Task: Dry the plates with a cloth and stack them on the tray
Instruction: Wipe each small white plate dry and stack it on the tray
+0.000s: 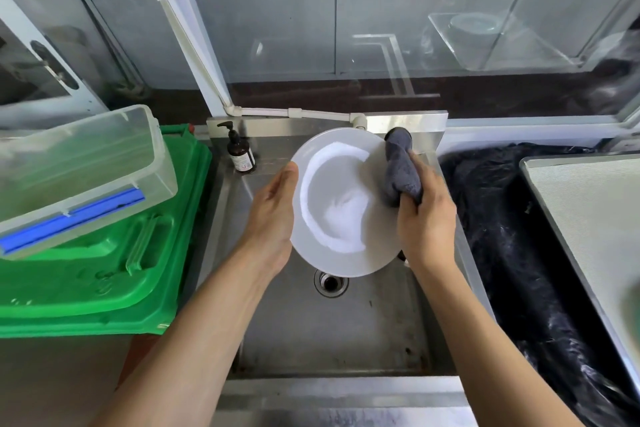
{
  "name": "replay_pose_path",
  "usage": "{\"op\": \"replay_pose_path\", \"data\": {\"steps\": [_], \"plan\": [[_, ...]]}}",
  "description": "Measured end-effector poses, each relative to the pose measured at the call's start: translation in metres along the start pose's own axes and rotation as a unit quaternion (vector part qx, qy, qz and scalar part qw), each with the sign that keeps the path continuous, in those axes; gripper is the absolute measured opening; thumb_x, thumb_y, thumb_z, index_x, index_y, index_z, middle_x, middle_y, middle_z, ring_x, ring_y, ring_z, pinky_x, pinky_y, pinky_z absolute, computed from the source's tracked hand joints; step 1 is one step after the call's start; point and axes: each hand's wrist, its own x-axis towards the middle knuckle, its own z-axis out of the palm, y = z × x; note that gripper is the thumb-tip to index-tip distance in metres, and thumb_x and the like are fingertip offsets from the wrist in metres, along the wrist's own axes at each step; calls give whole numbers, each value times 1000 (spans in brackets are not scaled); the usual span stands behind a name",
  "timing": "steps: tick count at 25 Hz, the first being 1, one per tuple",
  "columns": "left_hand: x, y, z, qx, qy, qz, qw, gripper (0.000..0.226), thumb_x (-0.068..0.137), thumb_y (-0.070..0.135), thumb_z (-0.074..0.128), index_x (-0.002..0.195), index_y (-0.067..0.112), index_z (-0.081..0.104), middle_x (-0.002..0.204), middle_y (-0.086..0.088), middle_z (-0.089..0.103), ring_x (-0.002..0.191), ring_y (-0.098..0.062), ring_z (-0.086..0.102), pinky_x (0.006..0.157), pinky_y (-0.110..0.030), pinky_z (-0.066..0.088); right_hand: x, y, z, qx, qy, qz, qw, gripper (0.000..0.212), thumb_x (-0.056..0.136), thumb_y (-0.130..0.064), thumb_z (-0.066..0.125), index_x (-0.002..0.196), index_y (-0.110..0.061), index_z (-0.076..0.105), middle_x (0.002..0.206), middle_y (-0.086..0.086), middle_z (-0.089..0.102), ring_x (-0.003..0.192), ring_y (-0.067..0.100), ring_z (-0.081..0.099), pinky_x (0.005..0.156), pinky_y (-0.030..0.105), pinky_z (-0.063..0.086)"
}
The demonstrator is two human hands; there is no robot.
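**Inspector:** Over the sink [332, 329], above the drain [330, 282], one white plate [337, 204] is held tilted toward the camera; left hand [273, 218] braces its rim at nine o'clock, fingers straight and flat against the edge, thumb hidden; right hand [424, 218] at three o'clock has fingers curled round a grey cloth [401, 172] bunched against the rim.

**Assistant:** And the tray?

**Inspector:** A pale tray [588, 218] lies at three o'clock of the sink, on black plastic sheeting [491, 218]; no plates visible on the part shown; green crate [104, 253] and clear box [79, 166] at nine o'clock; soap bottle [240, 152] at eleven.

**Assistant:** Recommendation for this step?

**Inspector:** Judged as mid-wipe; spread the cloth rather than keep it balled, so more fabric meets the well; sweep rim to centre, rotating the plate with the left hand; do the underside too; a flat-palm brace looks insecure on wet glaze, so hook the fingers behind the rim.
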Motion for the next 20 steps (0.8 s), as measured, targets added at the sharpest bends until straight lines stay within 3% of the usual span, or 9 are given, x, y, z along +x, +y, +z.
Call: {"op": "replay_pose_path", "data": {"steps": [3,5,7,8,11,13,16,18,20], "plan": [[-1,-5,6,11,-6,5,1000,29,104,35,52,89,30,76,100,3,78,98,-17,71,86,-33,56,7,-15,13,-46,-50,-99,993,59,92,-11,48,151,-13,50,159,0,41,146,4,32,124,18,17],[0,-6,10,5,4,12,1000,28,104,33,53,88,28,76,100,3,78,102,-17,69,93,-33,56,4,-25,23,-45,-89,-152,983,56,95,-11,48,151,-12,49,160,-2,37,150,5,26,128,33,15],[8,-1,11,1,21,19,1000,21,102,33,56,94,25,73,105,5,77,112,-18,67,105,-41,50,-10,-31,28,-25,-135,-180,974,55,95,-18,46,149,-11,50,157,-3,37,149,3,26,127,35,19],[12,3,9,2,35,21,999,19,101,32,58,91,26,73,99,10,77,108,-14,68,105,-40,50,-22,-30,30,-23,-158,-200,967,55,93,-19,45,148,-11,51,157,-2,39,149,4,28,127,35,22],[19,11,3,-14,37,14,999,26,100,30,59,81,28,76,81,15,77,84,-4,73,86,-31,56,-56,-25,31,-47,-193,-272,942,55,93,-19,49,146,-9,55,157,3,46,150,13,35,125,36,27],[16,8,3,-13,27,12,999,31,101,27,59,76,30,79,86,11,78,91,-7,72,93,-34,55,-50,-27,31,-53,-184,-265,945,59,90,-22,51,147,-8,53,158,5,44,151,15,35,125,38,26],[11,1,8,-29,11,6,1000,31,101,21,58,80,26,80,93,5,78,104,-18,69,104,-39,50,-20,-39,34,-42,-169,-189,966,72,87,-29,53,154,-9,42,164,5,33,155,16,25,128,41,16],[12,3,10,-47,26,-8,999,27,101,19,59,81,22,78,91,4,78,105,-21,70,102,-37,52,-17,-42,36,-22,-188,-199,962,70,90,-30,51,156,-11,39,165,4,30,156,14,21,129,41,12],[15,6,6,-50,30,-8,998,32,100,21,60,75,24,79,84,6,78,96,-17,72,89,-30,56,-34,-34,36,-11,-230,-245,942,66,92,-25,52,155,-9,40,164,4,33,156,14,21,129,40,12]]}}
